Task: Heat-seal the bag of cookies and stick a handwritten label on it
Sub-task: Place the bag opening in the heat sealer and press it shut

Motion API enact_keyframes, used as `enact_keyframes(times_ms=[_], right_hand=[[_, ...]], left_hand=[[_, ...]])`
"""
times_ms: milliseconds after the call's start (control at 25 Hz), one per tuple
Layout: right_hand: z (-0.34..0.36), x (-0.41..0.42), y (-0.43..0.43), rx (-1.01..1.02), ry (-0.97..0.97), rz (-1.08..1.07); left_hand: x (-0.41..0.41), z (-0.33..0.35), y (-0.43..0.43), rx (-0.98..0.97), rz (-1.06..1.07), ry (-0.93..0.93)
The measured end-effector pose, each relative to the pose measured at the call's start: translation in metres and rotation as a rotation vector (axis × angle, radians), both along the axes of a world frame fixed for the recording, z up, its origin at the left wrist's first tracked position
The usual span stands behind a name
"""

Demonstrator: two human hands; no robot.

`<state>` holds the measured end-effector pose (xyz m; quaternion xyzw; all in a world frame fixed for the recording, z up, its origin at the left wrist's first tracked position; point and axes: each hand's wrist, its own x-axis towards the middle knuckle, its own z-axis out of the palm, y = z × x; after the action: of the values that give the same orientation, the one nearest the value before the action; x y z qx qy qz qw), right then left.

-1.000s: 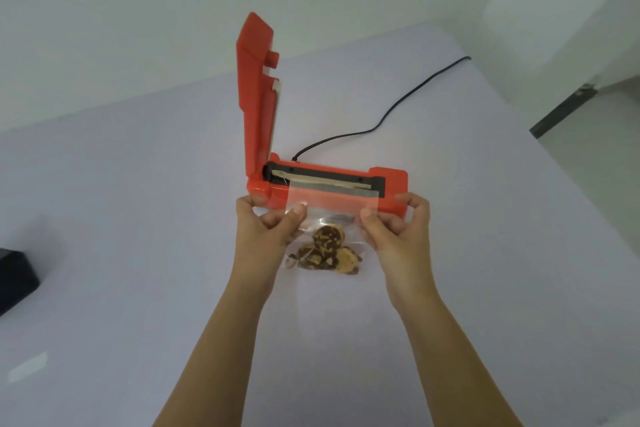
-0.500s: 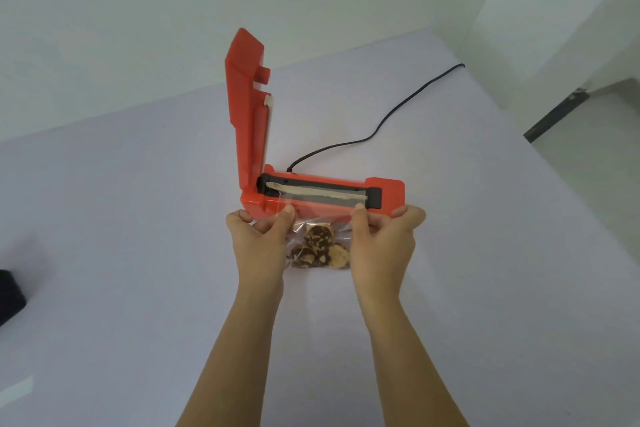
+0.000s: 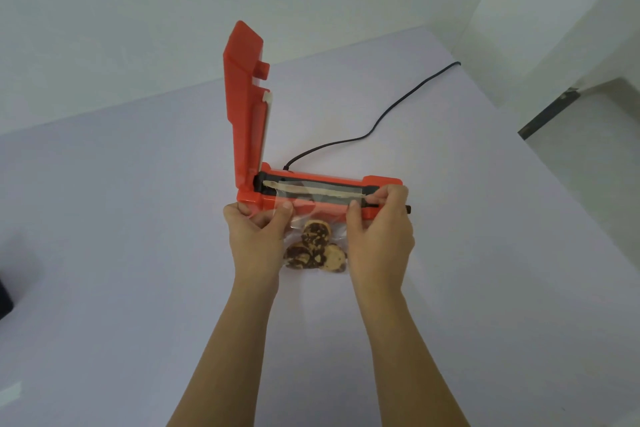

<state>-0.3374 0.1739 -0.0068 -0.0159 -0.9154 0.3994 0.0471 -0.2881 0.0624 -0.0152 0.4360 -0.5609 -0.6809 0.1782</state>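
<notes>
A clear bag of cookies (image 3: 316, 250) lies on the white table in front of a red heat sealer (image 3: 381, 184). The sealer's lid (image 3: 244, 107) stands upright on the left hinge. The bag's open top is spread flat over the sealer's tan heating strip (image 3: 322, 191). My left hand (image 3: 256, 236) pinches the bag's left edge near the hinge. My right hand (image 3: 379, 232) pinches the bag's right edge at the sealer's right end. Several brown marbled cookies sit at the bottom of the bag between my hands.
A black power cord (image 3: 381, 125) runs from the sealer's back toward the table's far right edge. A dark object (image 3: 5, 298) sits at the left border. A small white slip (image 3: 10, 392) lies at the lower left. The table's right edge (image 3: 554, 191) drops to the floor.
My hands have pushed the bag forward, so its open top now lies across the heating strip instead of hanging in front of the sealer.
</notes>
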Motion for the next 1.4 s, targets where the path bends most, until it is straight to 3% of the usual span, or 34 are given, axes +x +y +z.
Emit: enact_keyframes(times_ms=[320, 640, 840, 960, 1080, 1240, 1400], right_hand=[[-0.014, 0.001, 0.016, 0.276, 0.109, 0.155], [-0.012, -0.007, 0.026, 0.354, 0.174, 0.218], [0.018, -0.019, 0.03, 0.071, 0.366, 0.187], [0.073, -0.035, 0.014, -0.138, 0.571, 0.374], [0.129, -0.038, -0.014, -0.197, 0.675, 0.679], [0.156, -0.043, -0.044, 0.07, 0.737, 1.045], [0.146, -0.049, -0.048, 0.266, 0.72, 1.109]], left_hand=[[0.0, -0.002, -0.004, -0.017, -0.001, -0.011], [-0.001, -0.006, -0.005, -0.11, -0.033, -0.055], [-0.001, -0.008, -0.007, -0.122, -0.026, -0.08], [-0.001, -0.007, -0.007, -0.101, -0.024, -0.087], [-0.001, -0.006, -0.008, -0.08, -0.022, -0.092], [-0.003, -0.004, -0.008, -0.08, -0.028, -0.112], [-0.002, -0.005, -0.009, -0.07, -0.023, -0.116]])
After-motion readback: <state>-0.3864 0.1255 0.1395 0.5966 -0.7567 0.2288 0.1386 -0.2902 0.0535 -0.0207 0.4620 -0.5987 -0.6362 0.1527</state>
